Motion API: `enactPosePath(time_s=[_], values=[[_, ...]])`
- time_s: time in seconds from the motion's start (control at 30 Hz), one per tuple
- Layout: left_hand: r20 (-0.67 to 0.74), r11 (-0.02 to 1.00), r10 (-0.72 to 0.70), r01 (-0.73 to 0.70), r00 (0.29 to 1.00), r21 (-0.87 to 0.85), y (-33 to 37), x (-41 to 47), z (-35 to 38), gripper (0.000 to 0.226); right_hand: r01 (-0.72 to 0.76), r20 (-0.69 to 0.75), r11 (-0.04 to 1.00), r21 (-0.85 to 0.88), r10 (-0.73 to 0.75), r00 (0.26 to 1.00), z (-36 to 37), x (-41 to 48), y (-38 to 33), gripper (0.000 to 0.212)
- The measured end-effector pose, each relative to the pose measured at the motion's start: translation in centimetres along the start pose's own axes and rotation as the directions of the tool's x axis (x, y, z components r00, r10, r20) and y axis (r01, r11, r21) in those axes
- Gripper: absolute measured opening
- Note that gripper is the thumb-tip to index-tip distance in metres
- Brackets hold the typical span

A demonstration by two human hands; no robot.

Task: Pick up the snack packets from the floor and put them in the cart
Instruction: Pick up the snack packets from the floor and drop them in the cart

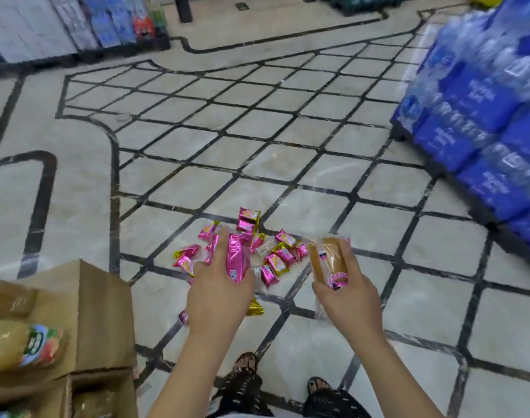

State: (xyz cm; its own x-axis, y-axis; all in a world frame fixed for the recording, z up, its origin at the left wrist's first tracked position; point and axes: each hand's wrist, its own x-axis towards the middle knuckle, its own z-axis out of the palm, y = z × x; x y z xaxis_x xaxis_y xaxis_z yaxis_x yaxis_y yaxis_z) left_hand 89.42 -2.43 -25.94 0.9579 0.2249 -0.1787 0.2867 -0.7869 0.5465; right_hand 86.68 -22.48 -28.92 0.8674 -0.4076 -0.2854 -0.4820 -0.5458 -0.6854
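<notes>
Pink packet (238, 260) gripped by left fingers (218, 253), cake packet (328, 260) by right fingers (350, 257)

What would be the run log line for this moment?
left hand: holds pink packet | right hand: holds cake packet | pile: on floor

- No wording is legible.
- White lettering on the blue water packs (469, 116), far right of the pink packet (238, 257): blurred.
- White code patch on the pink packet: unreadable.
- Label on the cake packet (328, 260), just right of it: blurred.
</notes>
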Motion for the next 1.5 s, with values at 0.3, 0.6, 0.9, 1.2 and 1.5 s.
enactPosePath(time_s=[0.3,0.6,0.9,1.2,1.5], values=[[0.239,0.921,0.379,-0.39,0.894,-0.003,2.5,3.2,2.4,0.083,-0.321,-0.23,0.936,0.144,0.347,0.909,0.3,-7.8,2.5,0.088],[0.532,0.706,0.626,-0.704,0.57,-0.077,8.1,-4.6,8.1,0.081,-0.588,-0.397,0.715,0.378,0.699,0.595,-1.9,-19.2,9.1,0.086],[0.68,0.477,0.683,-0.868,0.266,-0.139,10.2,-19.3,12.5,0.081,-0.529,-0.385,0.536,0.657,0.843,0.375,-3.6,-30.7,17.0,0.089],[0.786,0.256,0.618,-0.935,-0.036,-0.244,7.6,-40.3,17.2,0.082,-0.492,-0.322,0.343,0.8,0.938,0.131,-5.7,-47.8,27.9,0.088],[0.805,0.025,0.471,-0.907,-0.361,-0.421,4.1,-58.1,18.8,0.08,-0.319,-0.271,0.207,0.925,0.947,-0.171,-6.5,-63.1,33.7,0.089]])
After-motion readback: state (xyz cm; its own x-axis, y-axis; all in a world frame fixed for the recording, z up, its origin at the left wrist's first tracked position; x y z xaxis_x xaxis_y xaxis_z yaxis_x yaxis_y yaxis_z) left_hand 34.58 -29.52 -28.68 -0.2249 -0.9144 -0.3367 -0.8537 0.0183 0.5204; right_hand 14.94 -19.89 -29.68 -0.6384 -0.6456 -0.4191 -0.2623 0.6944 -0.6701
